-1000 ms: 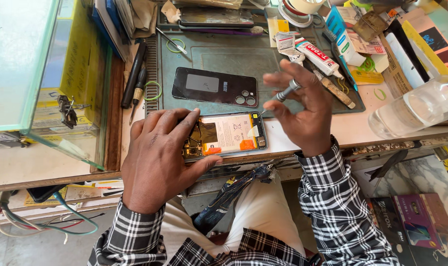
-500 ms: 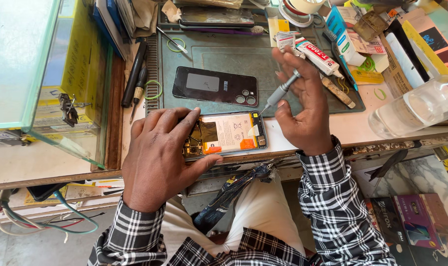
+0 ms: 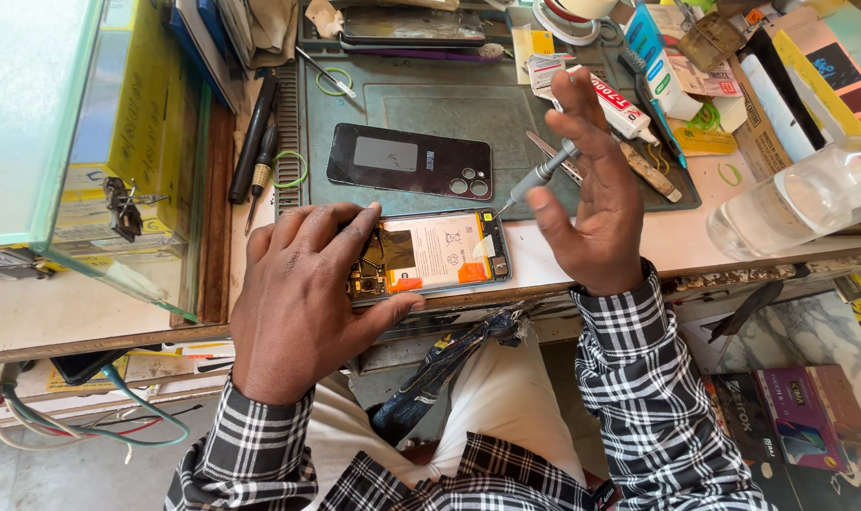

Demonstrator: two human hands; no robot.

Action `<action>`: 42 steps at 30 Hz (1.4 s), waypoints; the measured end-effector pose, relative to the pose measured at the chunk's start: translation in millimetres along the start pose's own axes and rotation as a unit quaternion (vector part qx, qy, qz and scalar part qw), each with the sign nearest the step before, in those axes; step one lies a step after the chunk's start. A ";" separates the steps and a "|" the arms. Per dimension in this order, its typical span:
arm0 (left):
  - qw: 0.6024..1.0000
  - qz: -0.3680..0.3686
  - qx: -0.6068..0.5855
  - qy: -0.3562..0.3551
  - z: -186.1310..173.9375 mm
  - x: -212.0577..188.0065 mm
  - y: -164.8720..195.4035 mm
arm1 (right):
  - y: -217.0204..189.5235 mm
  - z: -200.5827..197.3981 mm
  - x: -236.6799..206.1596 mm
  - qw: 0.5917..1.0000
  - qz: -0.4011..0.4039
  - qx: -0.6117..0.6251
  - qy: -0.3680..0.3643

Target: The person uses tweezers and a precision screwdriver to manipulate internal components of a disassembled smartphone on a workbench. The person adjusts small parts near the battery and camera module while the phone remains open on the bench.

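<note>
An opened phone (image 3: 440, 252) lies on the bench's front edge, its battery and circuit boards showing. My left hand (image 3: 303, 293) presses down on its left part, fingers spread over the top and thumb under the lower edge. My right hand (image 3: 591, 203) holds a small grey screwdriver (image 3: 539, 176) between thumb and fingers, with the tip just above the phone's upper right corner. The phone's dark back cover (image 3: 410, 161) lies apart on the grey-green repair mat (image 3: 506, 104), just behind the phone.
A glue tube (image 3: 612, 102), tweezers (image 3: 553, 156) and a wooden-handled tool (image 3: 650, 172) lie on the mat's right side. A clear plastic bottle (image 3: 809, 199) lies at right. A glass case (image 3: 80, 142) stands left, with pens (image 3: 255, 142) beside it. Another phone (image 3: 412, 26) rests at the back.
My right hand has tipped the screwdriver and brought its tip down toward the phone's upper right corner, fingers opening out. The left hand has stayed on the phone.
</note>
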State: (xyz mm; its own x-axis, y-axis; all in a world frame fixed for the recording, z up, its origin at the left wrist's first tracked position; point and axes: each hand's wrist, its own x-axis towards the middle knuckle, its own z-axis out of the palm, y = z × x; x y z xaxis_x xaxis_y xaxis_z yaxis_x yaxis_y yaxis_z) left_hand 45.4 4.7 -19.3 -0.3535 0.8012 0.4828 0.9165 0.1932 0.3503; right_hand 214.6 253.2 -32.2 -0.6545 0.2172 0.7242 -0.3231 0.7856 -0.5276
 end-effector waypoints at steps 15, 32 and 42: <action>1.000 0.004 0.004 0.006 0.7 0.2 2.9 | -1.0 -1.7 -1.1 1.000 0.000 -0.001 0.005; 1.000 0.002 0.005 0.002 2.3 0.1 -0.4 | 0.6 1.1 -1.1 1.000 0.004 0.008 0.004; 1.000 0.001 0.004 0.001 2.7 -0.7 -2.0 | 1.2 3.5 -4.2 0.999 0.032 0.028 0.010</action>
State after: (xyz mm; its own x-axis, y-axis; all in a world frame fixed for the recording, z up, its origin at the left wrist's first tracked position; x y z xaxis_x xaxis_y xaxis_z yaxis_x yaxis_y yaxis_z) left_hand 44.3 5.3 -22.6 -0.3516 0.8001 0.4861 0.9189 0.1957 0.3426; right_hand 214.5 251.2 -37.4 -0.6610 0.2784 0.6969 -0.3196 0.7357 -0.5971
